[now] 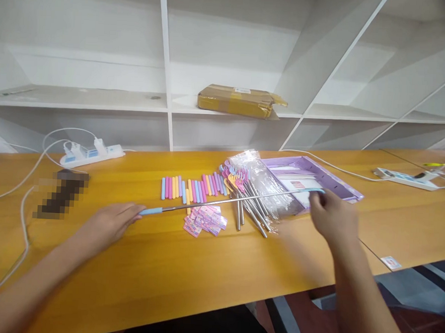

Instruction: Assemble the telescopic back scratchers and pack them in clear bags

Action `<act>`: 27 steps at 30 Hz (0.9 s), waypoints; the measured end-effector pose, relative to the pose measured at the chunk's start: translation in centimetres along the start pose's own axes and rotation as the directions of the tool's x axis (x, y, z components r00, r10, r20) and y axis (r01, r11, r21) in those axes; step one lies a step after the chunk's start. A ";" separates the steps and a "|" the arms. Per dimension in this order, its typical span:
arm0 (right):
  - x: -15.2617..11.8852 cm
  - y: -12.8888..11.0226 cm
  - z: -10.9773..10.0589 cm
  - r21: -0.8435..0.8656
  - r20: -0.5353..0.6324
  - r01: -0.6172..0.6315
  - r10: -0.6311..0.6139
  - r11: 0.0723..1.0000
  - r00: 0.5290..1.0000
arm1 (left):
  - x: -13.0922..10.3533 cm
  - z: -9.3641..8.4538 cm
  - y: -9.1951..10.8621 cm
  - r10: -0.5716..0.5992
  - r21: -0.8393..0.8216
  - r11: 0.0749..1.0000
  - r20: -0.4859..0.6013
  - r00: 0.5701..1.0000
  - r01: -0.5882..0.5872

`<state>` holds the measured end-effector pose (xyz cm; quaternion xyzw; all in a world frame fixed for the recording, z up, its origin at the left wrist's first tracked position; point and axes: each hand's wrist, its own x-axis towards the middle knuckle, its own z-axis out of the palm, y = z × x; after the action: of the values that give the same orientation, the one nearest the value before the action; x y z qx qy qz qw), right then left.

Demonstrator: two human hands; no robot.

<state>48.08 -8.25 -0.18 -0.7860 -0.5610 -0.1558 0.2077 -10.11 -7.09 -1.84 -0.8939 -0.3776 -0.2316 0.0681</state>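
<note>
An extended telescopic back scratcher (220,201) stretches between my hands above the table, its thin metal rod sloping up to the right. My left hand (117,219) grips its light blue handle. At the other end, my right hand (330,214) is closed around the light blue head, which it partly hides. Beneath the rod lie several pink, purple, yellow and blue handle tubes (193,191) in a row. Small pink-purple printed cards (206,220) are spread nearer to me. Metal rods with coloured claw heads (248,200) lie heaped beside clear plastic bags (277,191).
A purple tray (340,189) holding papers sits right of the bags. Power strips with white cables rest at left (92,155) and right (408,178). A taped cardboard box (237,100) lies on the white shelf behind. The table's front edge is near my body.
</note>
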 end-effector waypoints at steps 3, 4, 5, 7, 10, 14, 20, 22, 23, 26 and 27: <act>-1.7 -9.2 -0.1 0.015 0.051 0.074 -0.075 0.997 0.996 | 3.1 1.8 3.6 -0.024 -0.119 0.993 -0.008 1.000 0.023; -2.4 -12.1 0.0 0.027 0.064 0.172 -0.174 0.985 0.983 | 4.1 2.3 4.7 -0.044 -0.176 0.983 0.017 0.999 0.046; -3.1 -14.5 0.1 0.051 0.088 0.291 -0.294 0.955 0.952 | 4.9 2.8 5.5 -0.078 -0.227 0.971 0.017 0.997 0.079; -4.0 -17.7 0.4 0.070 0.099 0.435 -0.440 0.898 0.893 | 6.0 3.3 6.4 -0.165 -0.325 0.928 0.076 0.983 0.181; -3.3 -18.7 0.8 0.140 0.091 0.582 -0.596 0.801 0.798 | 6.1 3.8 6.6 -0.237 -0.484 0.802 0.280 0.930 0.350; -0.9 -17.4 1.8 0.260 0.051 0.692 -0.725 0.673 0.687 | 4.9 5.1 7.1 -0.192 -0.690 0.476 0.524 0.830 0.546; 0.9 -15.4 5.3 0.341 0.058 0.681 -0.738 0.648 0.672 | 3.1 8.1 6.8 -0.162 -0.819 0.233 0.499 0.852 0.524; 1.5 -14.3 6.2 0.314 0.083 0.615 -0.666 0.724 0.742 | 2.8 8.6 6.2 -0.180 -0.838 0.188 0.482 0.857 0.511; 1.9 -13.7 6.5 0.290 0.094 0.563 -0.608 0.774 0.788 | 2.8 8.6 6.0 -0.193 -0.843 0.169 0.480 0.856 0.511; 3.4 -12.0 6.7 0.195 0.105 0.362 -0.386 0.912 0.917 | 3.1 8.3 5.9 -0.224 -0.839 0.130 0.495 0.840 0.529; 3.9 -11.4 6.7 0.162 0.099 0.297 -0.315 0.941 0.944 | 3.2 8.2 6.0 -0.227 -0.834 0.132 0.501 0.835 0.536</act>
<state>38.62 1.53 -2.37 -0.6801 -0.6980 -0.0964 0.2025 -0.96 -6.77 -7.25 -0.6364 -0.3781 -0.3044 -0.5995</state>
